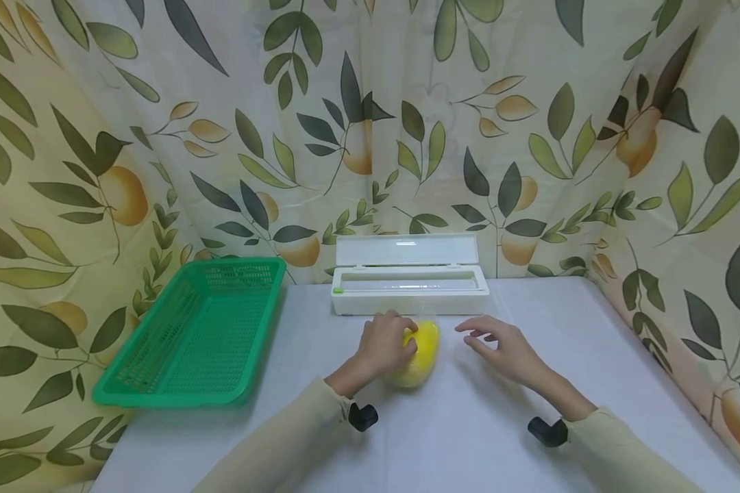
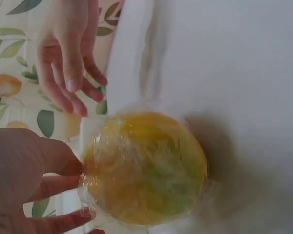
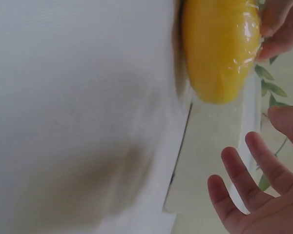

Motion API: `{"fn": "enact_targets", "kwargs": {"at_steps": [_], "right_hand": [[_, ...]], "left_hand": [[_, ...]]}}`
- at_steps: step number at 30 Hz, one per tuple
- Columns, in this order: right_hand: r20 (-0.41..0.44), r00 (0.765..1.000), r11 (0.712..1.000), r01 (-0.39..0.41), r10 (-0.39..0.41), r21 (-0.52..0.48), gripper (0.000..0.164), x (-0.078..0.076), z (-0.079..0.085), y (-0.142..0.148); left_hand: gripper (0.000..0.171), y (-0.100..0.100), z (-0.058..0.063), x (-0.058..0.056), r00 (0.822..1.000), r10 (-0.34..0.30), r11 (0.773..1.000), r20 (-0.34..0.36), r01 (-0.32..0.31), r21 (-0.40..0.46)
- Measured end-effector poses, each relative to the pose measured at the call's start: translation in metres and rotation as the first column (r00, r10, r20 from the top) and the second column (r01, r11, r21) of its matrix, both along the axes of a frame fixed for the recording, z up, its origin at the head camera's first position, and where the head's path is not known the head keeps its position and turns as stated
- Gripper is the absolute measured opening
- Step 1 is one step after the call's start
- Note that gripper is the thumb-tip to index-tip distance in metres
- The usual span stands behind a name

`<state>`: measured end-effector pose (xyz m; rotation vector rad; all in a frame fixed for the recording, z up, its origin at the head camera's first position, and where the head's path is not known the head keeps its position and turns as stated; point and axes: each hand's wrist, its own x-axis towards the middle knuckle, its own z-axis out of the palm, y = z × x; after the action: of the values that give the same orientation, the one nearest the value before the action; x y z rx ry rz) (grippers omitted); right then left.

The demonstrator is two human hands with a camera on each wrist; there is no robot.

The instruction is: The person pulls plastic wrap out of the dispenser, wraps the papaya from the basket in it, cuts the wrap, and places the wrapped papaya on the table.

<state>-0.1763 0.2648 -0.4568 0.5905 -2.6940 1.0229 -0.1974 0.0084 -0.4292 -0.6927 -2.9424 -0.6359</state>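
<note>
A rounded yellow thing (image 1: 428, 342) wrapped in clear cling film is at the middle of the table. Its kind is hard to tell through the film. My left hand (image 1: 382, 346) grips it from the left, thumb and fingers on its edge. Seen from the left wrist, the wrapped yellow thing (image 2: 146, 170) shows a round, shiny, wrinkled film face with greenish and orange tints. From the right wrist, the yellow thing (image 3: 219, 53) looks smooth and long, apparently tilted. To its right, my right hand (image 1: 502, 349) hovers apart from it, fingers loosely bent, holding nothing.
A white cling film dispenser (image 1: 410, 302) stands just behind the hands, its lid (image 1: 407, 250) raised. At the left lies a green plastic basket (image 1: 166, 399). A white cloth (image 1: 456, 445) covers the table, and a leaf-patterned curtain (image 1: 395, 41) hangs around it.
</note>
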Motion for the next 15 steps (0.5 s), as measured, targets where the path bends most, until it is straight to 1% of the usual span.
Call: {"fn": "enact_targets", "kwargs": {"at_steps": [5,8,11,13,15], "right_hand": [[-0.028,1.0,1.0,0.004,-0.004,0.0,0.027,-0.003,0.008,-0.002],[-0.049,0.999,1.0,-0.002,0.002,0.001,0.026,-0.006,0.012,-0.004],[-0.067,0.998,1.0,-0.01,0.01,-0.002,0.025,-0.008,0.015,-0.006],[-0.08,0.997,1.0,-0.015,0.014,-0.004,0.025,-0.009,0.018,-0.007],[-0.089,0.996,1.0,-0.018,0.017,-0.008,0.025,-0.01,0.02,-0.008]], "left_hand": [[0.026,-0.007,-0.002,-0.003,0.996,-0.065,0.998,-0.069,0.065,-0.004],[0.03,-0.011,-0.004,-0.004,0.986,-0.12,0.993,-0.114,0.12,-0.005],[0.034,-0.013,-0.005,-0.004,0.977,-0.171,0.985,-0.13,0.171,-0.009],[0.031,-0.014,-0.005,-0.005,0.97,-0.196,0.981,-0.144,0.195,-0.025],[0.021,-0.013,-0.005,-0.004,0.964,-0.207,0.978,-0.165,0.201,-0.053]]}}
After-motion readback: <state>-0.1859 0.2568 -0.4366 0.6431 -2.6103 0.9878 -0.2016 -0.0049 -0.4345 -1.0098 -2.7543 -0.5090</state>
